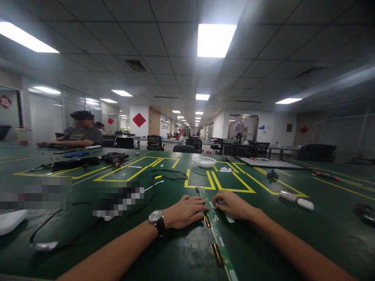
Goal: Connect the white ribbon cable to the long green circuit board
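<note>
A long, narrow green circuit board (217, 230) lies on the green table in front of me, running away from me. Copper-coloured strips (217, 255) sit along its left edge. My left hand (187, 212) wears a wristwatch and rests flat, its fingers stretched out onto the board's left edge. At the right edge, my right hand (231, 203) has its thumb and fingers pinched together beside a small pale piece. What exactly is between those fingertips is hard to make out. A white scrap (230, 219) shows partly from under the right hand.
Beyond the board stands a white round basket (204, 161). Black cables (152, 183) and a blurred-out device (120, 201) are on the left. Tools (115, 157) lie farther back. A pink-and-white case (288, 196) and a screwdriver (326, 176) lie right. A person (84, 130) sits far left.
</note>
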The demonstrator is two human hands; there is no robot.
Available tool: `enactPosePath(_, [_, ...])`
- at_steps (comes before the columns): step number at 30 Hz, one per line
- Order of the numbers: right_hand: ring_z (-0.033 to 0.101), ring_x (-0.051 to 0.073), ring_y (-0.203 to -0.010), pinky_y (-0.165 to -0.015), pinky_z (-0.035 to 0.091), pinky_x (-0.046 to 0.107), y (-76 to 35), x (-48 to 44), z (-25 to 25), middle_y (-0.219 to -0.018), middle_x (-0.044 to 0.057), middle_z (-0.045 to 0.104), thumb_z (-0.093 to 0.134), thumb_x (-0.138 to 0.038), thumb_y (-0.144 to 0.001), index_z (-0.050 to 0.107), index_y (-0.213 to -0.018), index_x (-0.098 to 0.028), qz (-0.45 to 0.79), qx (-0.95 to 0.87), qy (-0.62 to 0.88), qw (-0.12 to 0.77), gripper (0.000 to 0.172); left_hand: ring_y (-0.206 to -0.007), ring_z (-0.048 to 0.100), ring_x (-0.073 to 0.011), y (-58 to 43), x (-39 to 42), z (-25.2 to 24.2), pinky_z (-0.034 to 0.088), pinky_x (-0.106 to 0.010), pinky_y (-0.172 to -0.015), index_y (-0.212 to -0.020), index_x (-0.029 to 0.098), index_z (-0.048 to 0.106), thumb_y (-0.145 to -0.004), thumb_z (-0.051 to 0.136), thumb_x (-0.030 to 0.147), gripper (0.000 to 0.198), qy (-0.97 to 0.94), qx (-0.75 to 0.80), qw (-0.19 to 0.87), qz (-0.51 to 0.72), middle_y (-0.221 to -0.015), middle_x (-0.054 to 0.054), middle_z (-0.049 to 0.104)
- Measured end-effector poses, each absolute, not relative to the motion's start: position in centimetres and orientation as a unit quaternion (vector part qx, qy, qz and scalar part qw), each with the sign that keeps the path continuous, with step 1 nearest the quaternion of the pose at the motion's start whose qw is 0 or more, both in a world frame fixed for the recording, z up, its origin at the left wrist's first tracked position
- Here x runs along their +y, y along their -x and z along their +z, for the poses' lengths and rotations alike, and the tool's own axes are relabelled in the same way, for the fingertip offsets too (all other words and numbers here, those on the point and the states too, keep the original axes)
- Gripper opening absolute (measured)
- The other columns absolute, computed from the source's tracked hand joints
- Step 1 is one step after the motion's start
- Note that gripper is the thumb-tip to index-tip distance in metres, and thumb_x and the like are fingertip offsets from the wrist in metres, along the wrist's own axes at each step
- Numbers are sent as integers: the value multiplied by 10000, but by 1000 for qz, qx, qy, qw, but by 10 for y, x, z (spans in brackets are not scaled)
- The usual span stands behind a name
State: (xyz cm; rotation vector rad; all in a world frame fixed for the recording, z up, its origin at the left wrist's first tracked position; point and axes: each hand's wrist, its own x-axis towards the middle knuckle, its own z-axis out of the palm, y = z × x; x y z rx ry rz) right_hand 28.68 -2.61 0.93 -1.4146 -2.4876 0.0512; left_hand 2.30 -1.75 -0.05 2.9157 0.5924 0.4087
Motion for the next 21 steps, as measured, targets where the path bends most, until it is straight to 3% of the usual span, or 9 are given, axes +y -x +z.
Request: enactPosePath(21, [626, 206, -887, -821, 454, 303, -284, -27, 6, -955, 63, 710, 570, -242, -868, 708, -1017, -188, 29, -880, 436, 184, 210, -1391, 387, -262, -25, -11, -2, 333, -483, -1064, -1398, 320, 457, -1028, 332, 441, 409, -968, 197, 91, 122, -1512, -63, 421])
